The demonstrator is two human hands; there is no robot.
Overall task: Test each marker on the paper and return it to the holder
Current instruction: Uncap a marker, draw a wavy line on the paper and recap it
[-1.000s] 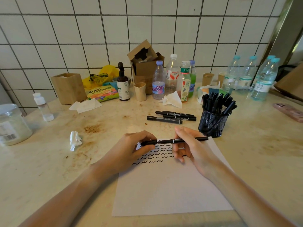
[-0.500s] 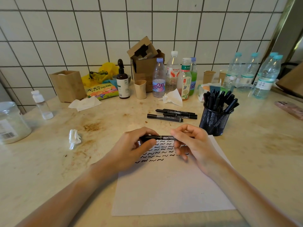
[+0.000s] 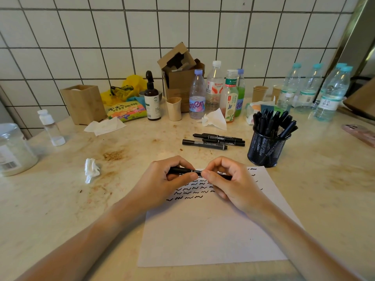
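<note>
Head view is looking down at two bare forearms reaching in from the near edge over a white sheet of paper point(image 3: 213, 236) that is lying on a stained stone counter point(image 3: 60, 199). Rows of short black squiggles point(image 3: 192, 192) are showing across the far part of the sheet, partly under the hands. Just above them the left hand point(image 3: 162, 183) and the right hand point(image 3: 235, 185) are meeting thumb to thumb, each one pinching a black marker point(image 3: 185, 170) that is lying level between them; the left fingers are wrapping its left end and the right fingers are curling over its right end, so whether a cap is on is hidden.

Left of the hands a crumpled white tissue point(image 3: 91, 169) is sitting on the counter. Beyond the hands three black markers point(image 3: 215, 139) are lying side by side, touching, well apart from the sheet. To their right a black mesh holder point(image 3: 265, 149) is standing at the paper's far right corner, filled with upright black markers. Farther back, plastic bottles point(image 3: 215, 92), a cardboard box point(image 3: 180, 78), a dark pump bottle point(image 3: 152, 100) and a wooden box point(image 3: 83, 104) are lining the white tiled wall point(image 3: 101, 37).
</note>
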